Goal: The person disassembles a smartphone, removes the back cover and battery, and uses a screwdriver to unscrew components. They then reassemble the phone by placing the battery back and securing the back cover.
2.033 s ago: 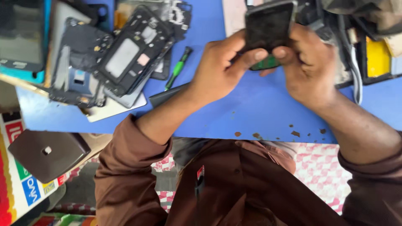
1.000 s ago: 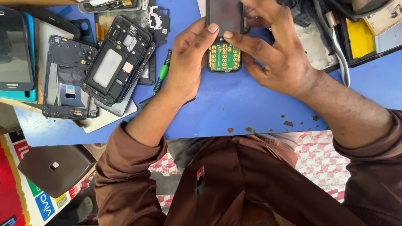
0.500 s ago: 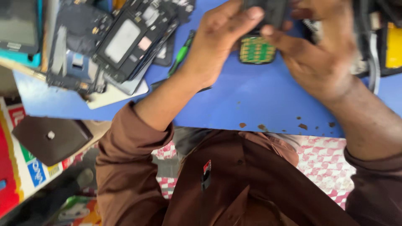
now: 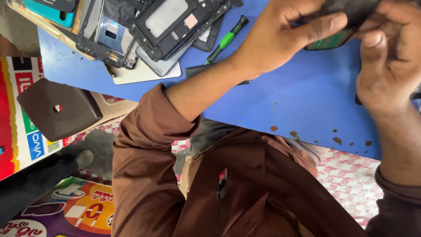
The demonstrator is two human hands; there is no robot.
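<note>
Together, the left hand (image 4: pixel 280 37) and right hand (image 4: pixel 388 66) clamp a dark phone (image 4: pixel 346 17) between them above the blue surface (image 4: pixel 285 105), screwdriver (image 4: pixel 226 40) just left.

Your two hands are meeting at the top edge, the left hand (image 4: pixel 280 37) and right hand (image 4: pixel 388 66) both closing a grip on a dark phone (image 4: pixel 346 19). Below them the blue surface (image 4: pixel 298 105) is lying bare down to its near edge, giving you room to pass. To your left, a green screwdriver (image 4: pixel 226 40) is lying just beside your left wrist, and a pile of phone frames (image 4: pixel 153 30) is crowding the corner beyond it.
</note>
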